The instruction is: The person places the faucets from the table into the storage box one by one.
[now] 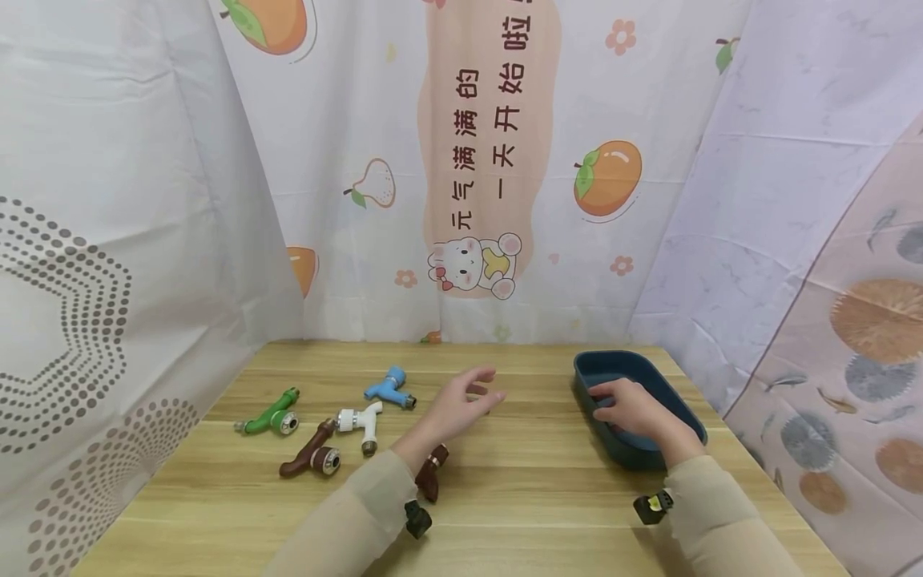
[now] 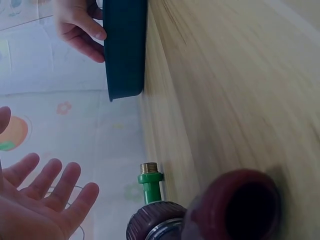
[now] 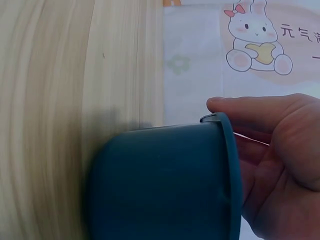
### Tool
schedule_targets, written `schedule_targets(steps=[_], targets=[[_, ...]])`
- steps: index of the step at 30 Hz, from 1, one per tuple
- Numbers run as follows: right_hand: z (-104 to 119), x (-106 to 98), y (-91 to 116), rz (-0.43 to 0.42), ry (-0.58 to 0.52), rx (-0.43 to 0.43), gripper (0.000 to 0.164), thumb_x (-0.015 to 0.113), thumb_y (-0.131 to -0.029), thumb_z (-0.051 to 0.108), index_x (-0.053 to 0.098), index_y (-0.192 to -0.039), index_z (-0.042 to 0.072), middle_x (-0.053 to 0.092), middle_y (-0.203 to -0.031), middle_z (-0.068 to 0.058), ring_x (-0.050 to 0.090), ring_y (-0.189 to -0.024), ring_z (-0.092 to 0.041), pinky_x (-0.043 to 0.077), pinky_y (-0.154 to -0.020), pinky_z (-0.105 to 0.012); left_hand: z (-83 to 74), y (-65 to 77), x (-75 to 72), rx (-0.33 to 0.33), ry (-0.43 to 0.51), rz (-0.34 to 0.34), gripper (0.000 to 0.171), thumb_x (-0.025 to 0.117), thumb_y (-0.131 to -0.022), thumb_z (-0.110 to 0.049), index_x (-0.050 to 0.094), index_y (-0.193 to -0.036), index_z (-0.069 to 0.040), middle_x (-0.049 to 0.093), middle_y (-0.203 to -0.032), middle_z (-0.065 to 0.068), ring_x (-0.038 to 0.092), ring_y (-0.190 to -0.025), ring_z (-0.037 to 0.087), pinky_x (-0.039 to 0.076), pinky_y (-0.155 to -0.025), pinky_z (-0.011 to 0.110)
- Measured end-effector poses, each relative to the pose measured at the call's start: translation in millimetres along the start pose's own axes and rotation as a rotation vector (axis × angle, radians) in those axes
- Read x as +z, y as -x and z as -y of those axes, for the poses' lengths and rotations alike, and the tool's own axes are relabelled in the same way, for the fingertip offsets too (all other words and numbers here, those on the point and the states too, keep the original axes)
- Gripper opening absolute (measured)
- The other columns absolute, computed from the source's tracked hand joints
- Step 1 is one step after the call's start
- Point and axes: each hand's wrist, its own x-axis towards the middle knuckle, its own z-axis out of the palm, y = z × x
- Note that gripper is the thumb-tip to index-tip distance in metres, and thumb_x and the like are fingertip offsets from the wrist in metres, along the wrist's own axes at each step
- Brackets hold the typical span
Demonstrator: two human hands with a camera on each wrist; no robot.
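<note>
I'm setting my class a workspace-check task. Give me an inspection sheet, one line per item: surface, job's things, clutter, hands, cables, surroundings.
Surface: wood-grain table.
Job's things: green tap, blue tap, white tap and brown tap on the left; second brown tap, partly hidden; dark blue basin on the right.
Clutter: nothing seen.
Hands: left hand above the table, nothing seen in it; right hand at the basin's left rim, grip unclear.
Cables: nothing seen.
Surroundings: printed curtains behind and on both sides.

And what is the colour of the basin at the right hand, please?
The basin is plain dark blue-green; it shows best in the right wrist view.
</note>
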Motion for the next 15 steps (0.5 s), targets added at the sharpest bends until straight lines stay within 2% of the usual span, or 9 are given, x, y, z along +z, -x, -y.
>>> schedule_targets(steps=[5,9,12,15], targets=[[5,4,-3,0.005,0.003,-0.021,0.046,0.071,-0.092,0.005,0.060,-0.135,-0.007,0.064,-0.127,-0.026,0.071,-0.089,-0.023,0.059,-0.064,-0.036,1.2,1.9,-4.1,0.015,-0.041,0.002,0.057,0.065,-0.099,-0.045,0.053,-0.147,-0.018,0.057,-0.142,0.002,0.058,-0.124,0.030,0.054,-0.093,0.043],[11,7,-3,0.005,-0.003,-0.014,0.046,0.071,-0.092,0.004,0.061,-0.135,-0.007,0.065,-0.125,-0.025,0.071,-0.088,-0.023,0.059,-0.064,-0.036,-0.6,3.8,-7.8,0.015,-0.073,0.005,0.055,0.065,-0.100,-0.040,0.052,-0.149,-0.018,0.057,-0.143,0.004,0.057,-0.125,0.030,0.053,-0.095,0.043],[15,8,-3,0.005,0.009,-0.015,0.045,0.071,-0.092,0.004,0.061,-0.135,-0.006,0.065,-0.125,-0.025,0.071,-0.085,-0.021,0.059,-0.064,-0.036,-2.2,6.1,-11.0,0.014,-0.092,0.003,0.054,0.065,-0.100,-0.037,0.052,-0.149,-0.016,0.056,-0.144,0.007,0.057,-0.126,0.030,0.052,-0.097,0.047],[17,10,-4,0.004,0.013,-0.020,0.045,0.072,-0.093,0.005,0.061,-0.135,-0.006,0.064,-0.126,-0.025,0.071,-0.084,-0.021,0.058,-0.064,-0.036,-1.2,7.7,-14.1,0.021,-0.105,0.000,0.056,0.065,-0.100,-0.039,0.052,-0.149,-0.016,0.056,-0.145,0.009,0.057,-0.126,0.029,0.050,-0.099,0.053]])
